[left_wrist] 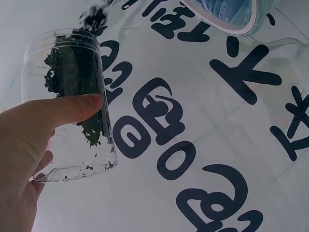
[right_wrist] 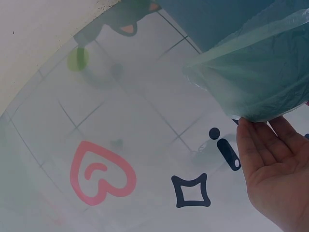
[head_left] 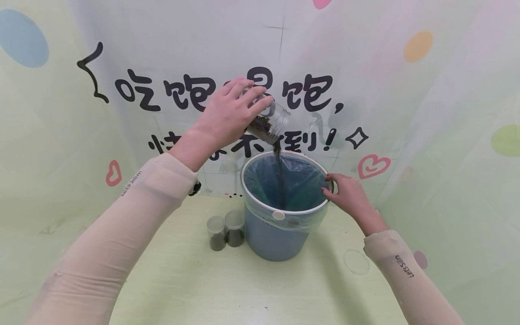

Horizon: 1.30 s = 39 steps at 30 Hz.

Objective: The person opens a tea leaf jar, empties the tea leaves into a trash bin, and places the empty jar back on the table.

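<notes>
Step in hand, as judged: pouring. The left hand (head_left: pixel 233 106) has its fingers and thumb curled round the jar (head_left: pixel 275 121), which it holds tilted, mouth down, above the bin (head_left: pixel 276 239). Dark flakes (head_left: pixel 280 174) fall from the mouth into the liner (head_left: pixel 302 178). The right hand (head_left: pixel 347 192) grips the rim (head_left: pixel 302 210), fingers bent over its right side.

For good results, keep the mouth well inside the rim and the tilt steady. The left wrist view shows flakes clinging to the glass; a steeper tilt and a light shake should free them. Maintain the right-hand grip, since the liner could slip or the bin could rock.

Count:
- Jars: three; one in the left hand, plus a standing jar (head_left: pixel 216 234) and a second standing jar (head_left: pixel 234 232), upright beside the bin on the table (head_left: pixel 195 289). Both contain dark matter; whether they are capped cannot be told.
- Bin: one.
- Liner: one.
- Hands: two, both occupied.
</notes>
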{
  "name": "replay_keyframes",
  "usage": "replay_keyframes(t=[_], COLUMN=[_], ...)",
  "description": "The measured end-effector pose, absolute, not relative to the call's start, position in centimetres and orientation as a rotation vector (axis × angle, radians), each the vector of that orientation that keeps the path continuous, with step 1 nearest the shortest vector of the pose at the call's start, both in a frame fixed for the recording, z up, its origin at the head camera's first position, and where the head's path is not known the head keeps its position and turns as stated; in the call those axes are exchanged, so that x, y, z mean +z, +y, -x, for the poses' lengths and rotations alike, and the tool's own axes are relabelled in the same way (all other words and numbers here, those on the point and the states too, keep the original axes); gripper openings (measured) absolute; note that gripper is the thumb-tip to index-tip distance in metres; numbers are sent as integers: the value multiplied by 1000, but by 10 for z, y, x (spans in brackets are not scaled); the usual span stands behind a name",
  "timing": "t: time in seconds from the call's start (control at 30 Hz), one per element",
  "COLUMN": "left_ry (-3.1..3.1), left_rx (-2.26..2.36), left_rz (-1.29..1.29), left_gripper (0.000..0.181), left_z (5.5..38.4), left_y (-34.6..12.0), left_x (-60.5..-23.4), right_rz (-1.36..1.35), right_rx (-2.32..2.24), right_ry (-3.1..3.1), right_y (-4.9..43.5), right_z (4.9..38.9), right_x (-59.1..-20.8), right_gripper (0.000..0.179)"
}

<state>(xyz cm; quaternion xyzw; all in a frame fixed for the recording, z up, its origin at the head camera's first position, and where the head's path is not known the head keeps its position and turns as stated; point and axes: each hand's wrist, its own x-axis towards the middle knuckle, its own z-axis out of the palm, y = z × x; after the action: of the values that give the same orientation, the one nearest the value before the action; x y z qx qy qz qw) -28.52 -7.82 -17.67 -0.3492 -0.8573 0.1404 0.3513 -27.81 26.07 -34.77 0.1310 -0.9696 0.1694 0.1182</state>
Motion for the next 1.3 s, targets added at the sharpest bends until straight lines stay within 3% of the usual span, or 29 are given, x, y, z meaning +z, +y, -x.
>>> replay_keyframes(t=[1.3], left_ry=[-2204], left_rx=[464], left_rz=[899], left_gripper=[76], left_z=[283], left_y=[-71], left_x=[-179], right_rz=[-389], right_rx=[504], right_ry=[-2825], right_y=[261], right_z=[279], right_x=[-348], right_gripper=[37])
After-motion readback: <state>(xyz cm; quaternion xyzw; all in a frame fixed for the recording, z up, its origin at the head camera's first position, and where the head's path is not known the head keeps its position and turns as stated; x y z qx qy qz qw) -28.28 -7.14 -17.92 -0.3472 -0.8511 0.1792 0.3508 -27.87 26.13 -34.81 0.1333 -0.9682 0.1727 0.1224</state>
